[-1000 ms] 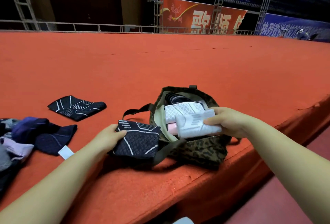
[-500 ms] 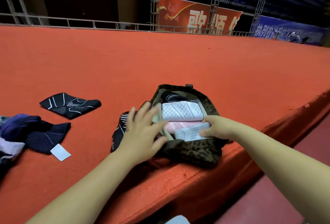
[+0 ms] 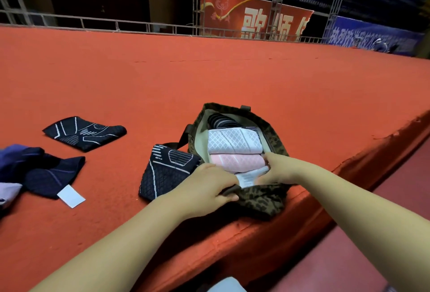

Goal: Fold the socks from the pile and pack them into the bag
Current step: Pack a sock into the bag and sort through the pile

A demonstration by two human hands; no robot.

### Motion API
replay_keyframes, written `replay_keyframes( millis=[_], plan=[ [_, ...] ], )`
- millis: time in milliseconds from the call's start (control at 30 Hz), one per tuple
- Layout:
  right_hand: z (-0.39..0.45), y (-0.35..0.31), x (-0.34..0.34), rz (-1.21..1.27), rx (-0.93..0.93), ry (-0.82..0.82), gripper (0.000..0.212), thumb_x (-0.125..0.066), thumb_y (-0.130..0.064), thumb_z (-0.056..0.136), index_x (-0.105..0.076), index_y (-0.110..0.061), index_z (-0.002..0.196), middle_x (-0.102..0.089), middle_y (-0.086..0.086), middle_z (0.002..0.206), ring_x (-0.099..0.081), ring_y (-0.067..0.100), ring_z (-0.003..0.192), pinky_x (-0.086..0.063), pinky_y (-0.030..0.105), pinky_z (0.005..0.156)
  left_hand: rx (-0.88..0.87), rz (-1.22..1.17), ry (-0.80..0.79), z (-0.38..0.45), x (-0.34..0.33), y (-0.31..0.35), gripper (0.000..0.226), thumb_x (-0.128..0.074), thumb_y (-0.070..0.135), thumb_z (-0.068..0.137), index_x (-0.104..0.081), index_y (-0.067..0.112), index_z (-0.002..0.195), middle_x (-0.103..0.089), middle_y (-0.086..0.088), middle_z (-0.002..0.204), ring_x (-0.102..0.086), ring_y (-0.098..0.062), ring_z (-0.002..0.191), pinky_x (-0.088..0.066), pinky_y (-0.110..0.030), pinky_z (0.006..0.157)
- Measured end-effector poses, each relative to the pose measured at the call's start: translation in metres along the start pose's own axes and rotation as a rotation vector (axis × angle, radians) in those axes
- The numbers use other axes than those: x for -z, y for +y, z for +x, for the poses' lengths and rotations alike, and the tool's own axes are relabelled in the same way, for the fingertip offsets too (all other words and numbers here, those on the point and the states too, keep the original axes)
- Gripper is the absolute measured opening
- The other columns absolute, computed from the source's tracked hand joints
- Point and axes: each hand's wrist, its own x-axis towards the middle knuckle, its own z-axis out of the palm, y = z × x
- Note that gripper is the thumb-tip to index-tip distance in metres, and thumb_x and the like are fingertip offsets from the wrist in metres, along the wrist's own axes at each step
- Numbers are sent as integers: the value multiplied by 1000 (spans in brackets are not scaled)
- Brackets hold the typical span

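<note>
A camouflage bag (image 3: 263, 201) lies open near the front edge of the red platform. Inside it sit a dark striped sock (image 3: 220, 120), a white patterned folded sock (image 3: 233, 140), a pink folded sock (image 3: 237, 162) and a white folded sock (image 3: 247, 177). My left hand (image 3: 209, 187) grips the bag's near rim. My right hand (image 3: 277, 170) pushes the white folded sock down into the bag, its fingers hidden inside. A folded black patterned sock (image 3: 167, 170) lies just left of the bag.
Another folded black patterned sock (image 3: 85, 132) lies farther left. A pile of loose dark blue and lilac socks (image 3: 35, 170) with a white tag (image 3: 71, 196) sits at the left edge. The platform's front edge (image 3: 256, 233) drops off right below the bag.
My right hand has pushed the white sock from above the bag down into it. My left hand let go of the black sock beside the bag and took hold of the bag's near rim.
</note>
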Motion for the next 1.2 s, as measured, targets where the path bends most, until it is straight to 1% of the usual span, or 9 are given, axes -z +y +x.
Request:
replay_keyframes(
  millis=[100, 167, 267, 367, 567, 700, 833, 1000, 1200],
  plan=[
    [0, 1, 8, 20, -49, 55, 41, -72, -47, 75, -49, -16, 89, -53, -1, 82, -50, 14, 70, -38, 28, 61, 13, -89, 77, -5, 8, -2, 27, -62, 44, 81, -61, 24, 101, -61, 14, 96, -51, -6, 92, -36, -29, 89],
    [1, 1, 9, 47, -63, 72, 43, -71, -49, 77, -41, -18, 70, -40, -2, 67, -35, 15, 58, -24, 28, 54, 116, -190, 370, -15, 22, -15, 33, -64, 40, 76, -64, 22, 104, -63, 14, 102, -54, -1, 99, -40, -27, 92],
    [-1, -1, -4, -48, -98, 101, 57, -72, -63, 68, -51, -13, 89, -55, 3, 82, -44, 19, 71, -31, 29, 55, 641, -387, 703, -39, 39, -58, 42, -65, 31, 81, -56, 16, 120, -58, 5, 118, -50, -3, 117, -35, -21, 101],
    [-6, -2, 2, -70, -93, 161, 84, -76, -58, 66, -35, -9, 120, -56, 3, 102, -50, 21, 83, -37, 32, 64, 1143, -780, 426, -61, 36, -97, 76, -66, 47, 83, -32, 15, 143, -49, -9, 136, -50, -23, 121, -37, -36, 103],
    [-20, -28, 38, 278, 178, 132, 42, -75, -22, 79, -50, -19, 113, -57, -2, 106, -55, 9, 80, -42, 23, 67, 1021, -998, 266, -80, 34, -105, 8, -65, 26, 87, -65, 21, 80, -65, 0, 77, -56, -15, 71, -41, -26, 64],
    [-19, -75, 19, 386, 335, 205, 24, -68, -38, 83, -62, -26, 104, -62, -14, 107, -59, 4, 98, -45, 26, 89, 877, -820, 354, -71, 44, -93, 11, -63, 16, 89, -65, 15, 78, -64, 1, 73, -57, -9, 64, -44, -22, 64],
    [-11, -124, -13, 479, 375, 75, 31, -65, -49, 82, -66, -22, 97, -63, -20, 65, -57, -4, 57, -43, 13, 52, 770, -705, 427, -58, 49, -79, 13, -54, 20, 95, -57, 18, 82, -59, 3, 78, -54, -10, 70, -43, -29, 69],
    [-4, -137, -15, 501, 469, 87, 19, -66, -26, 87, -60, -16, 72, -58, -7, 66, -55, 4, 59, -44, 19, 58, 641, -730, 503, -39, 66, -62, 13, -56, 31, 92, -50, 22, 85, -54, 6, 81, -49, -10, 76, -40, -29, 71],
    [-16, -88, 39, 862, 506, -82, 15, -58, -17, 89, -62, -9, 102, -68, 9, 94, -65, 19, 81, -53, 32, 77, 470, -1066, 90, -5, 87, -45, 45, -71, 22, 68, -60, 14, 110, -70, -1, 104, -66, -12, 92, -51, -26, 80]
  ],
)
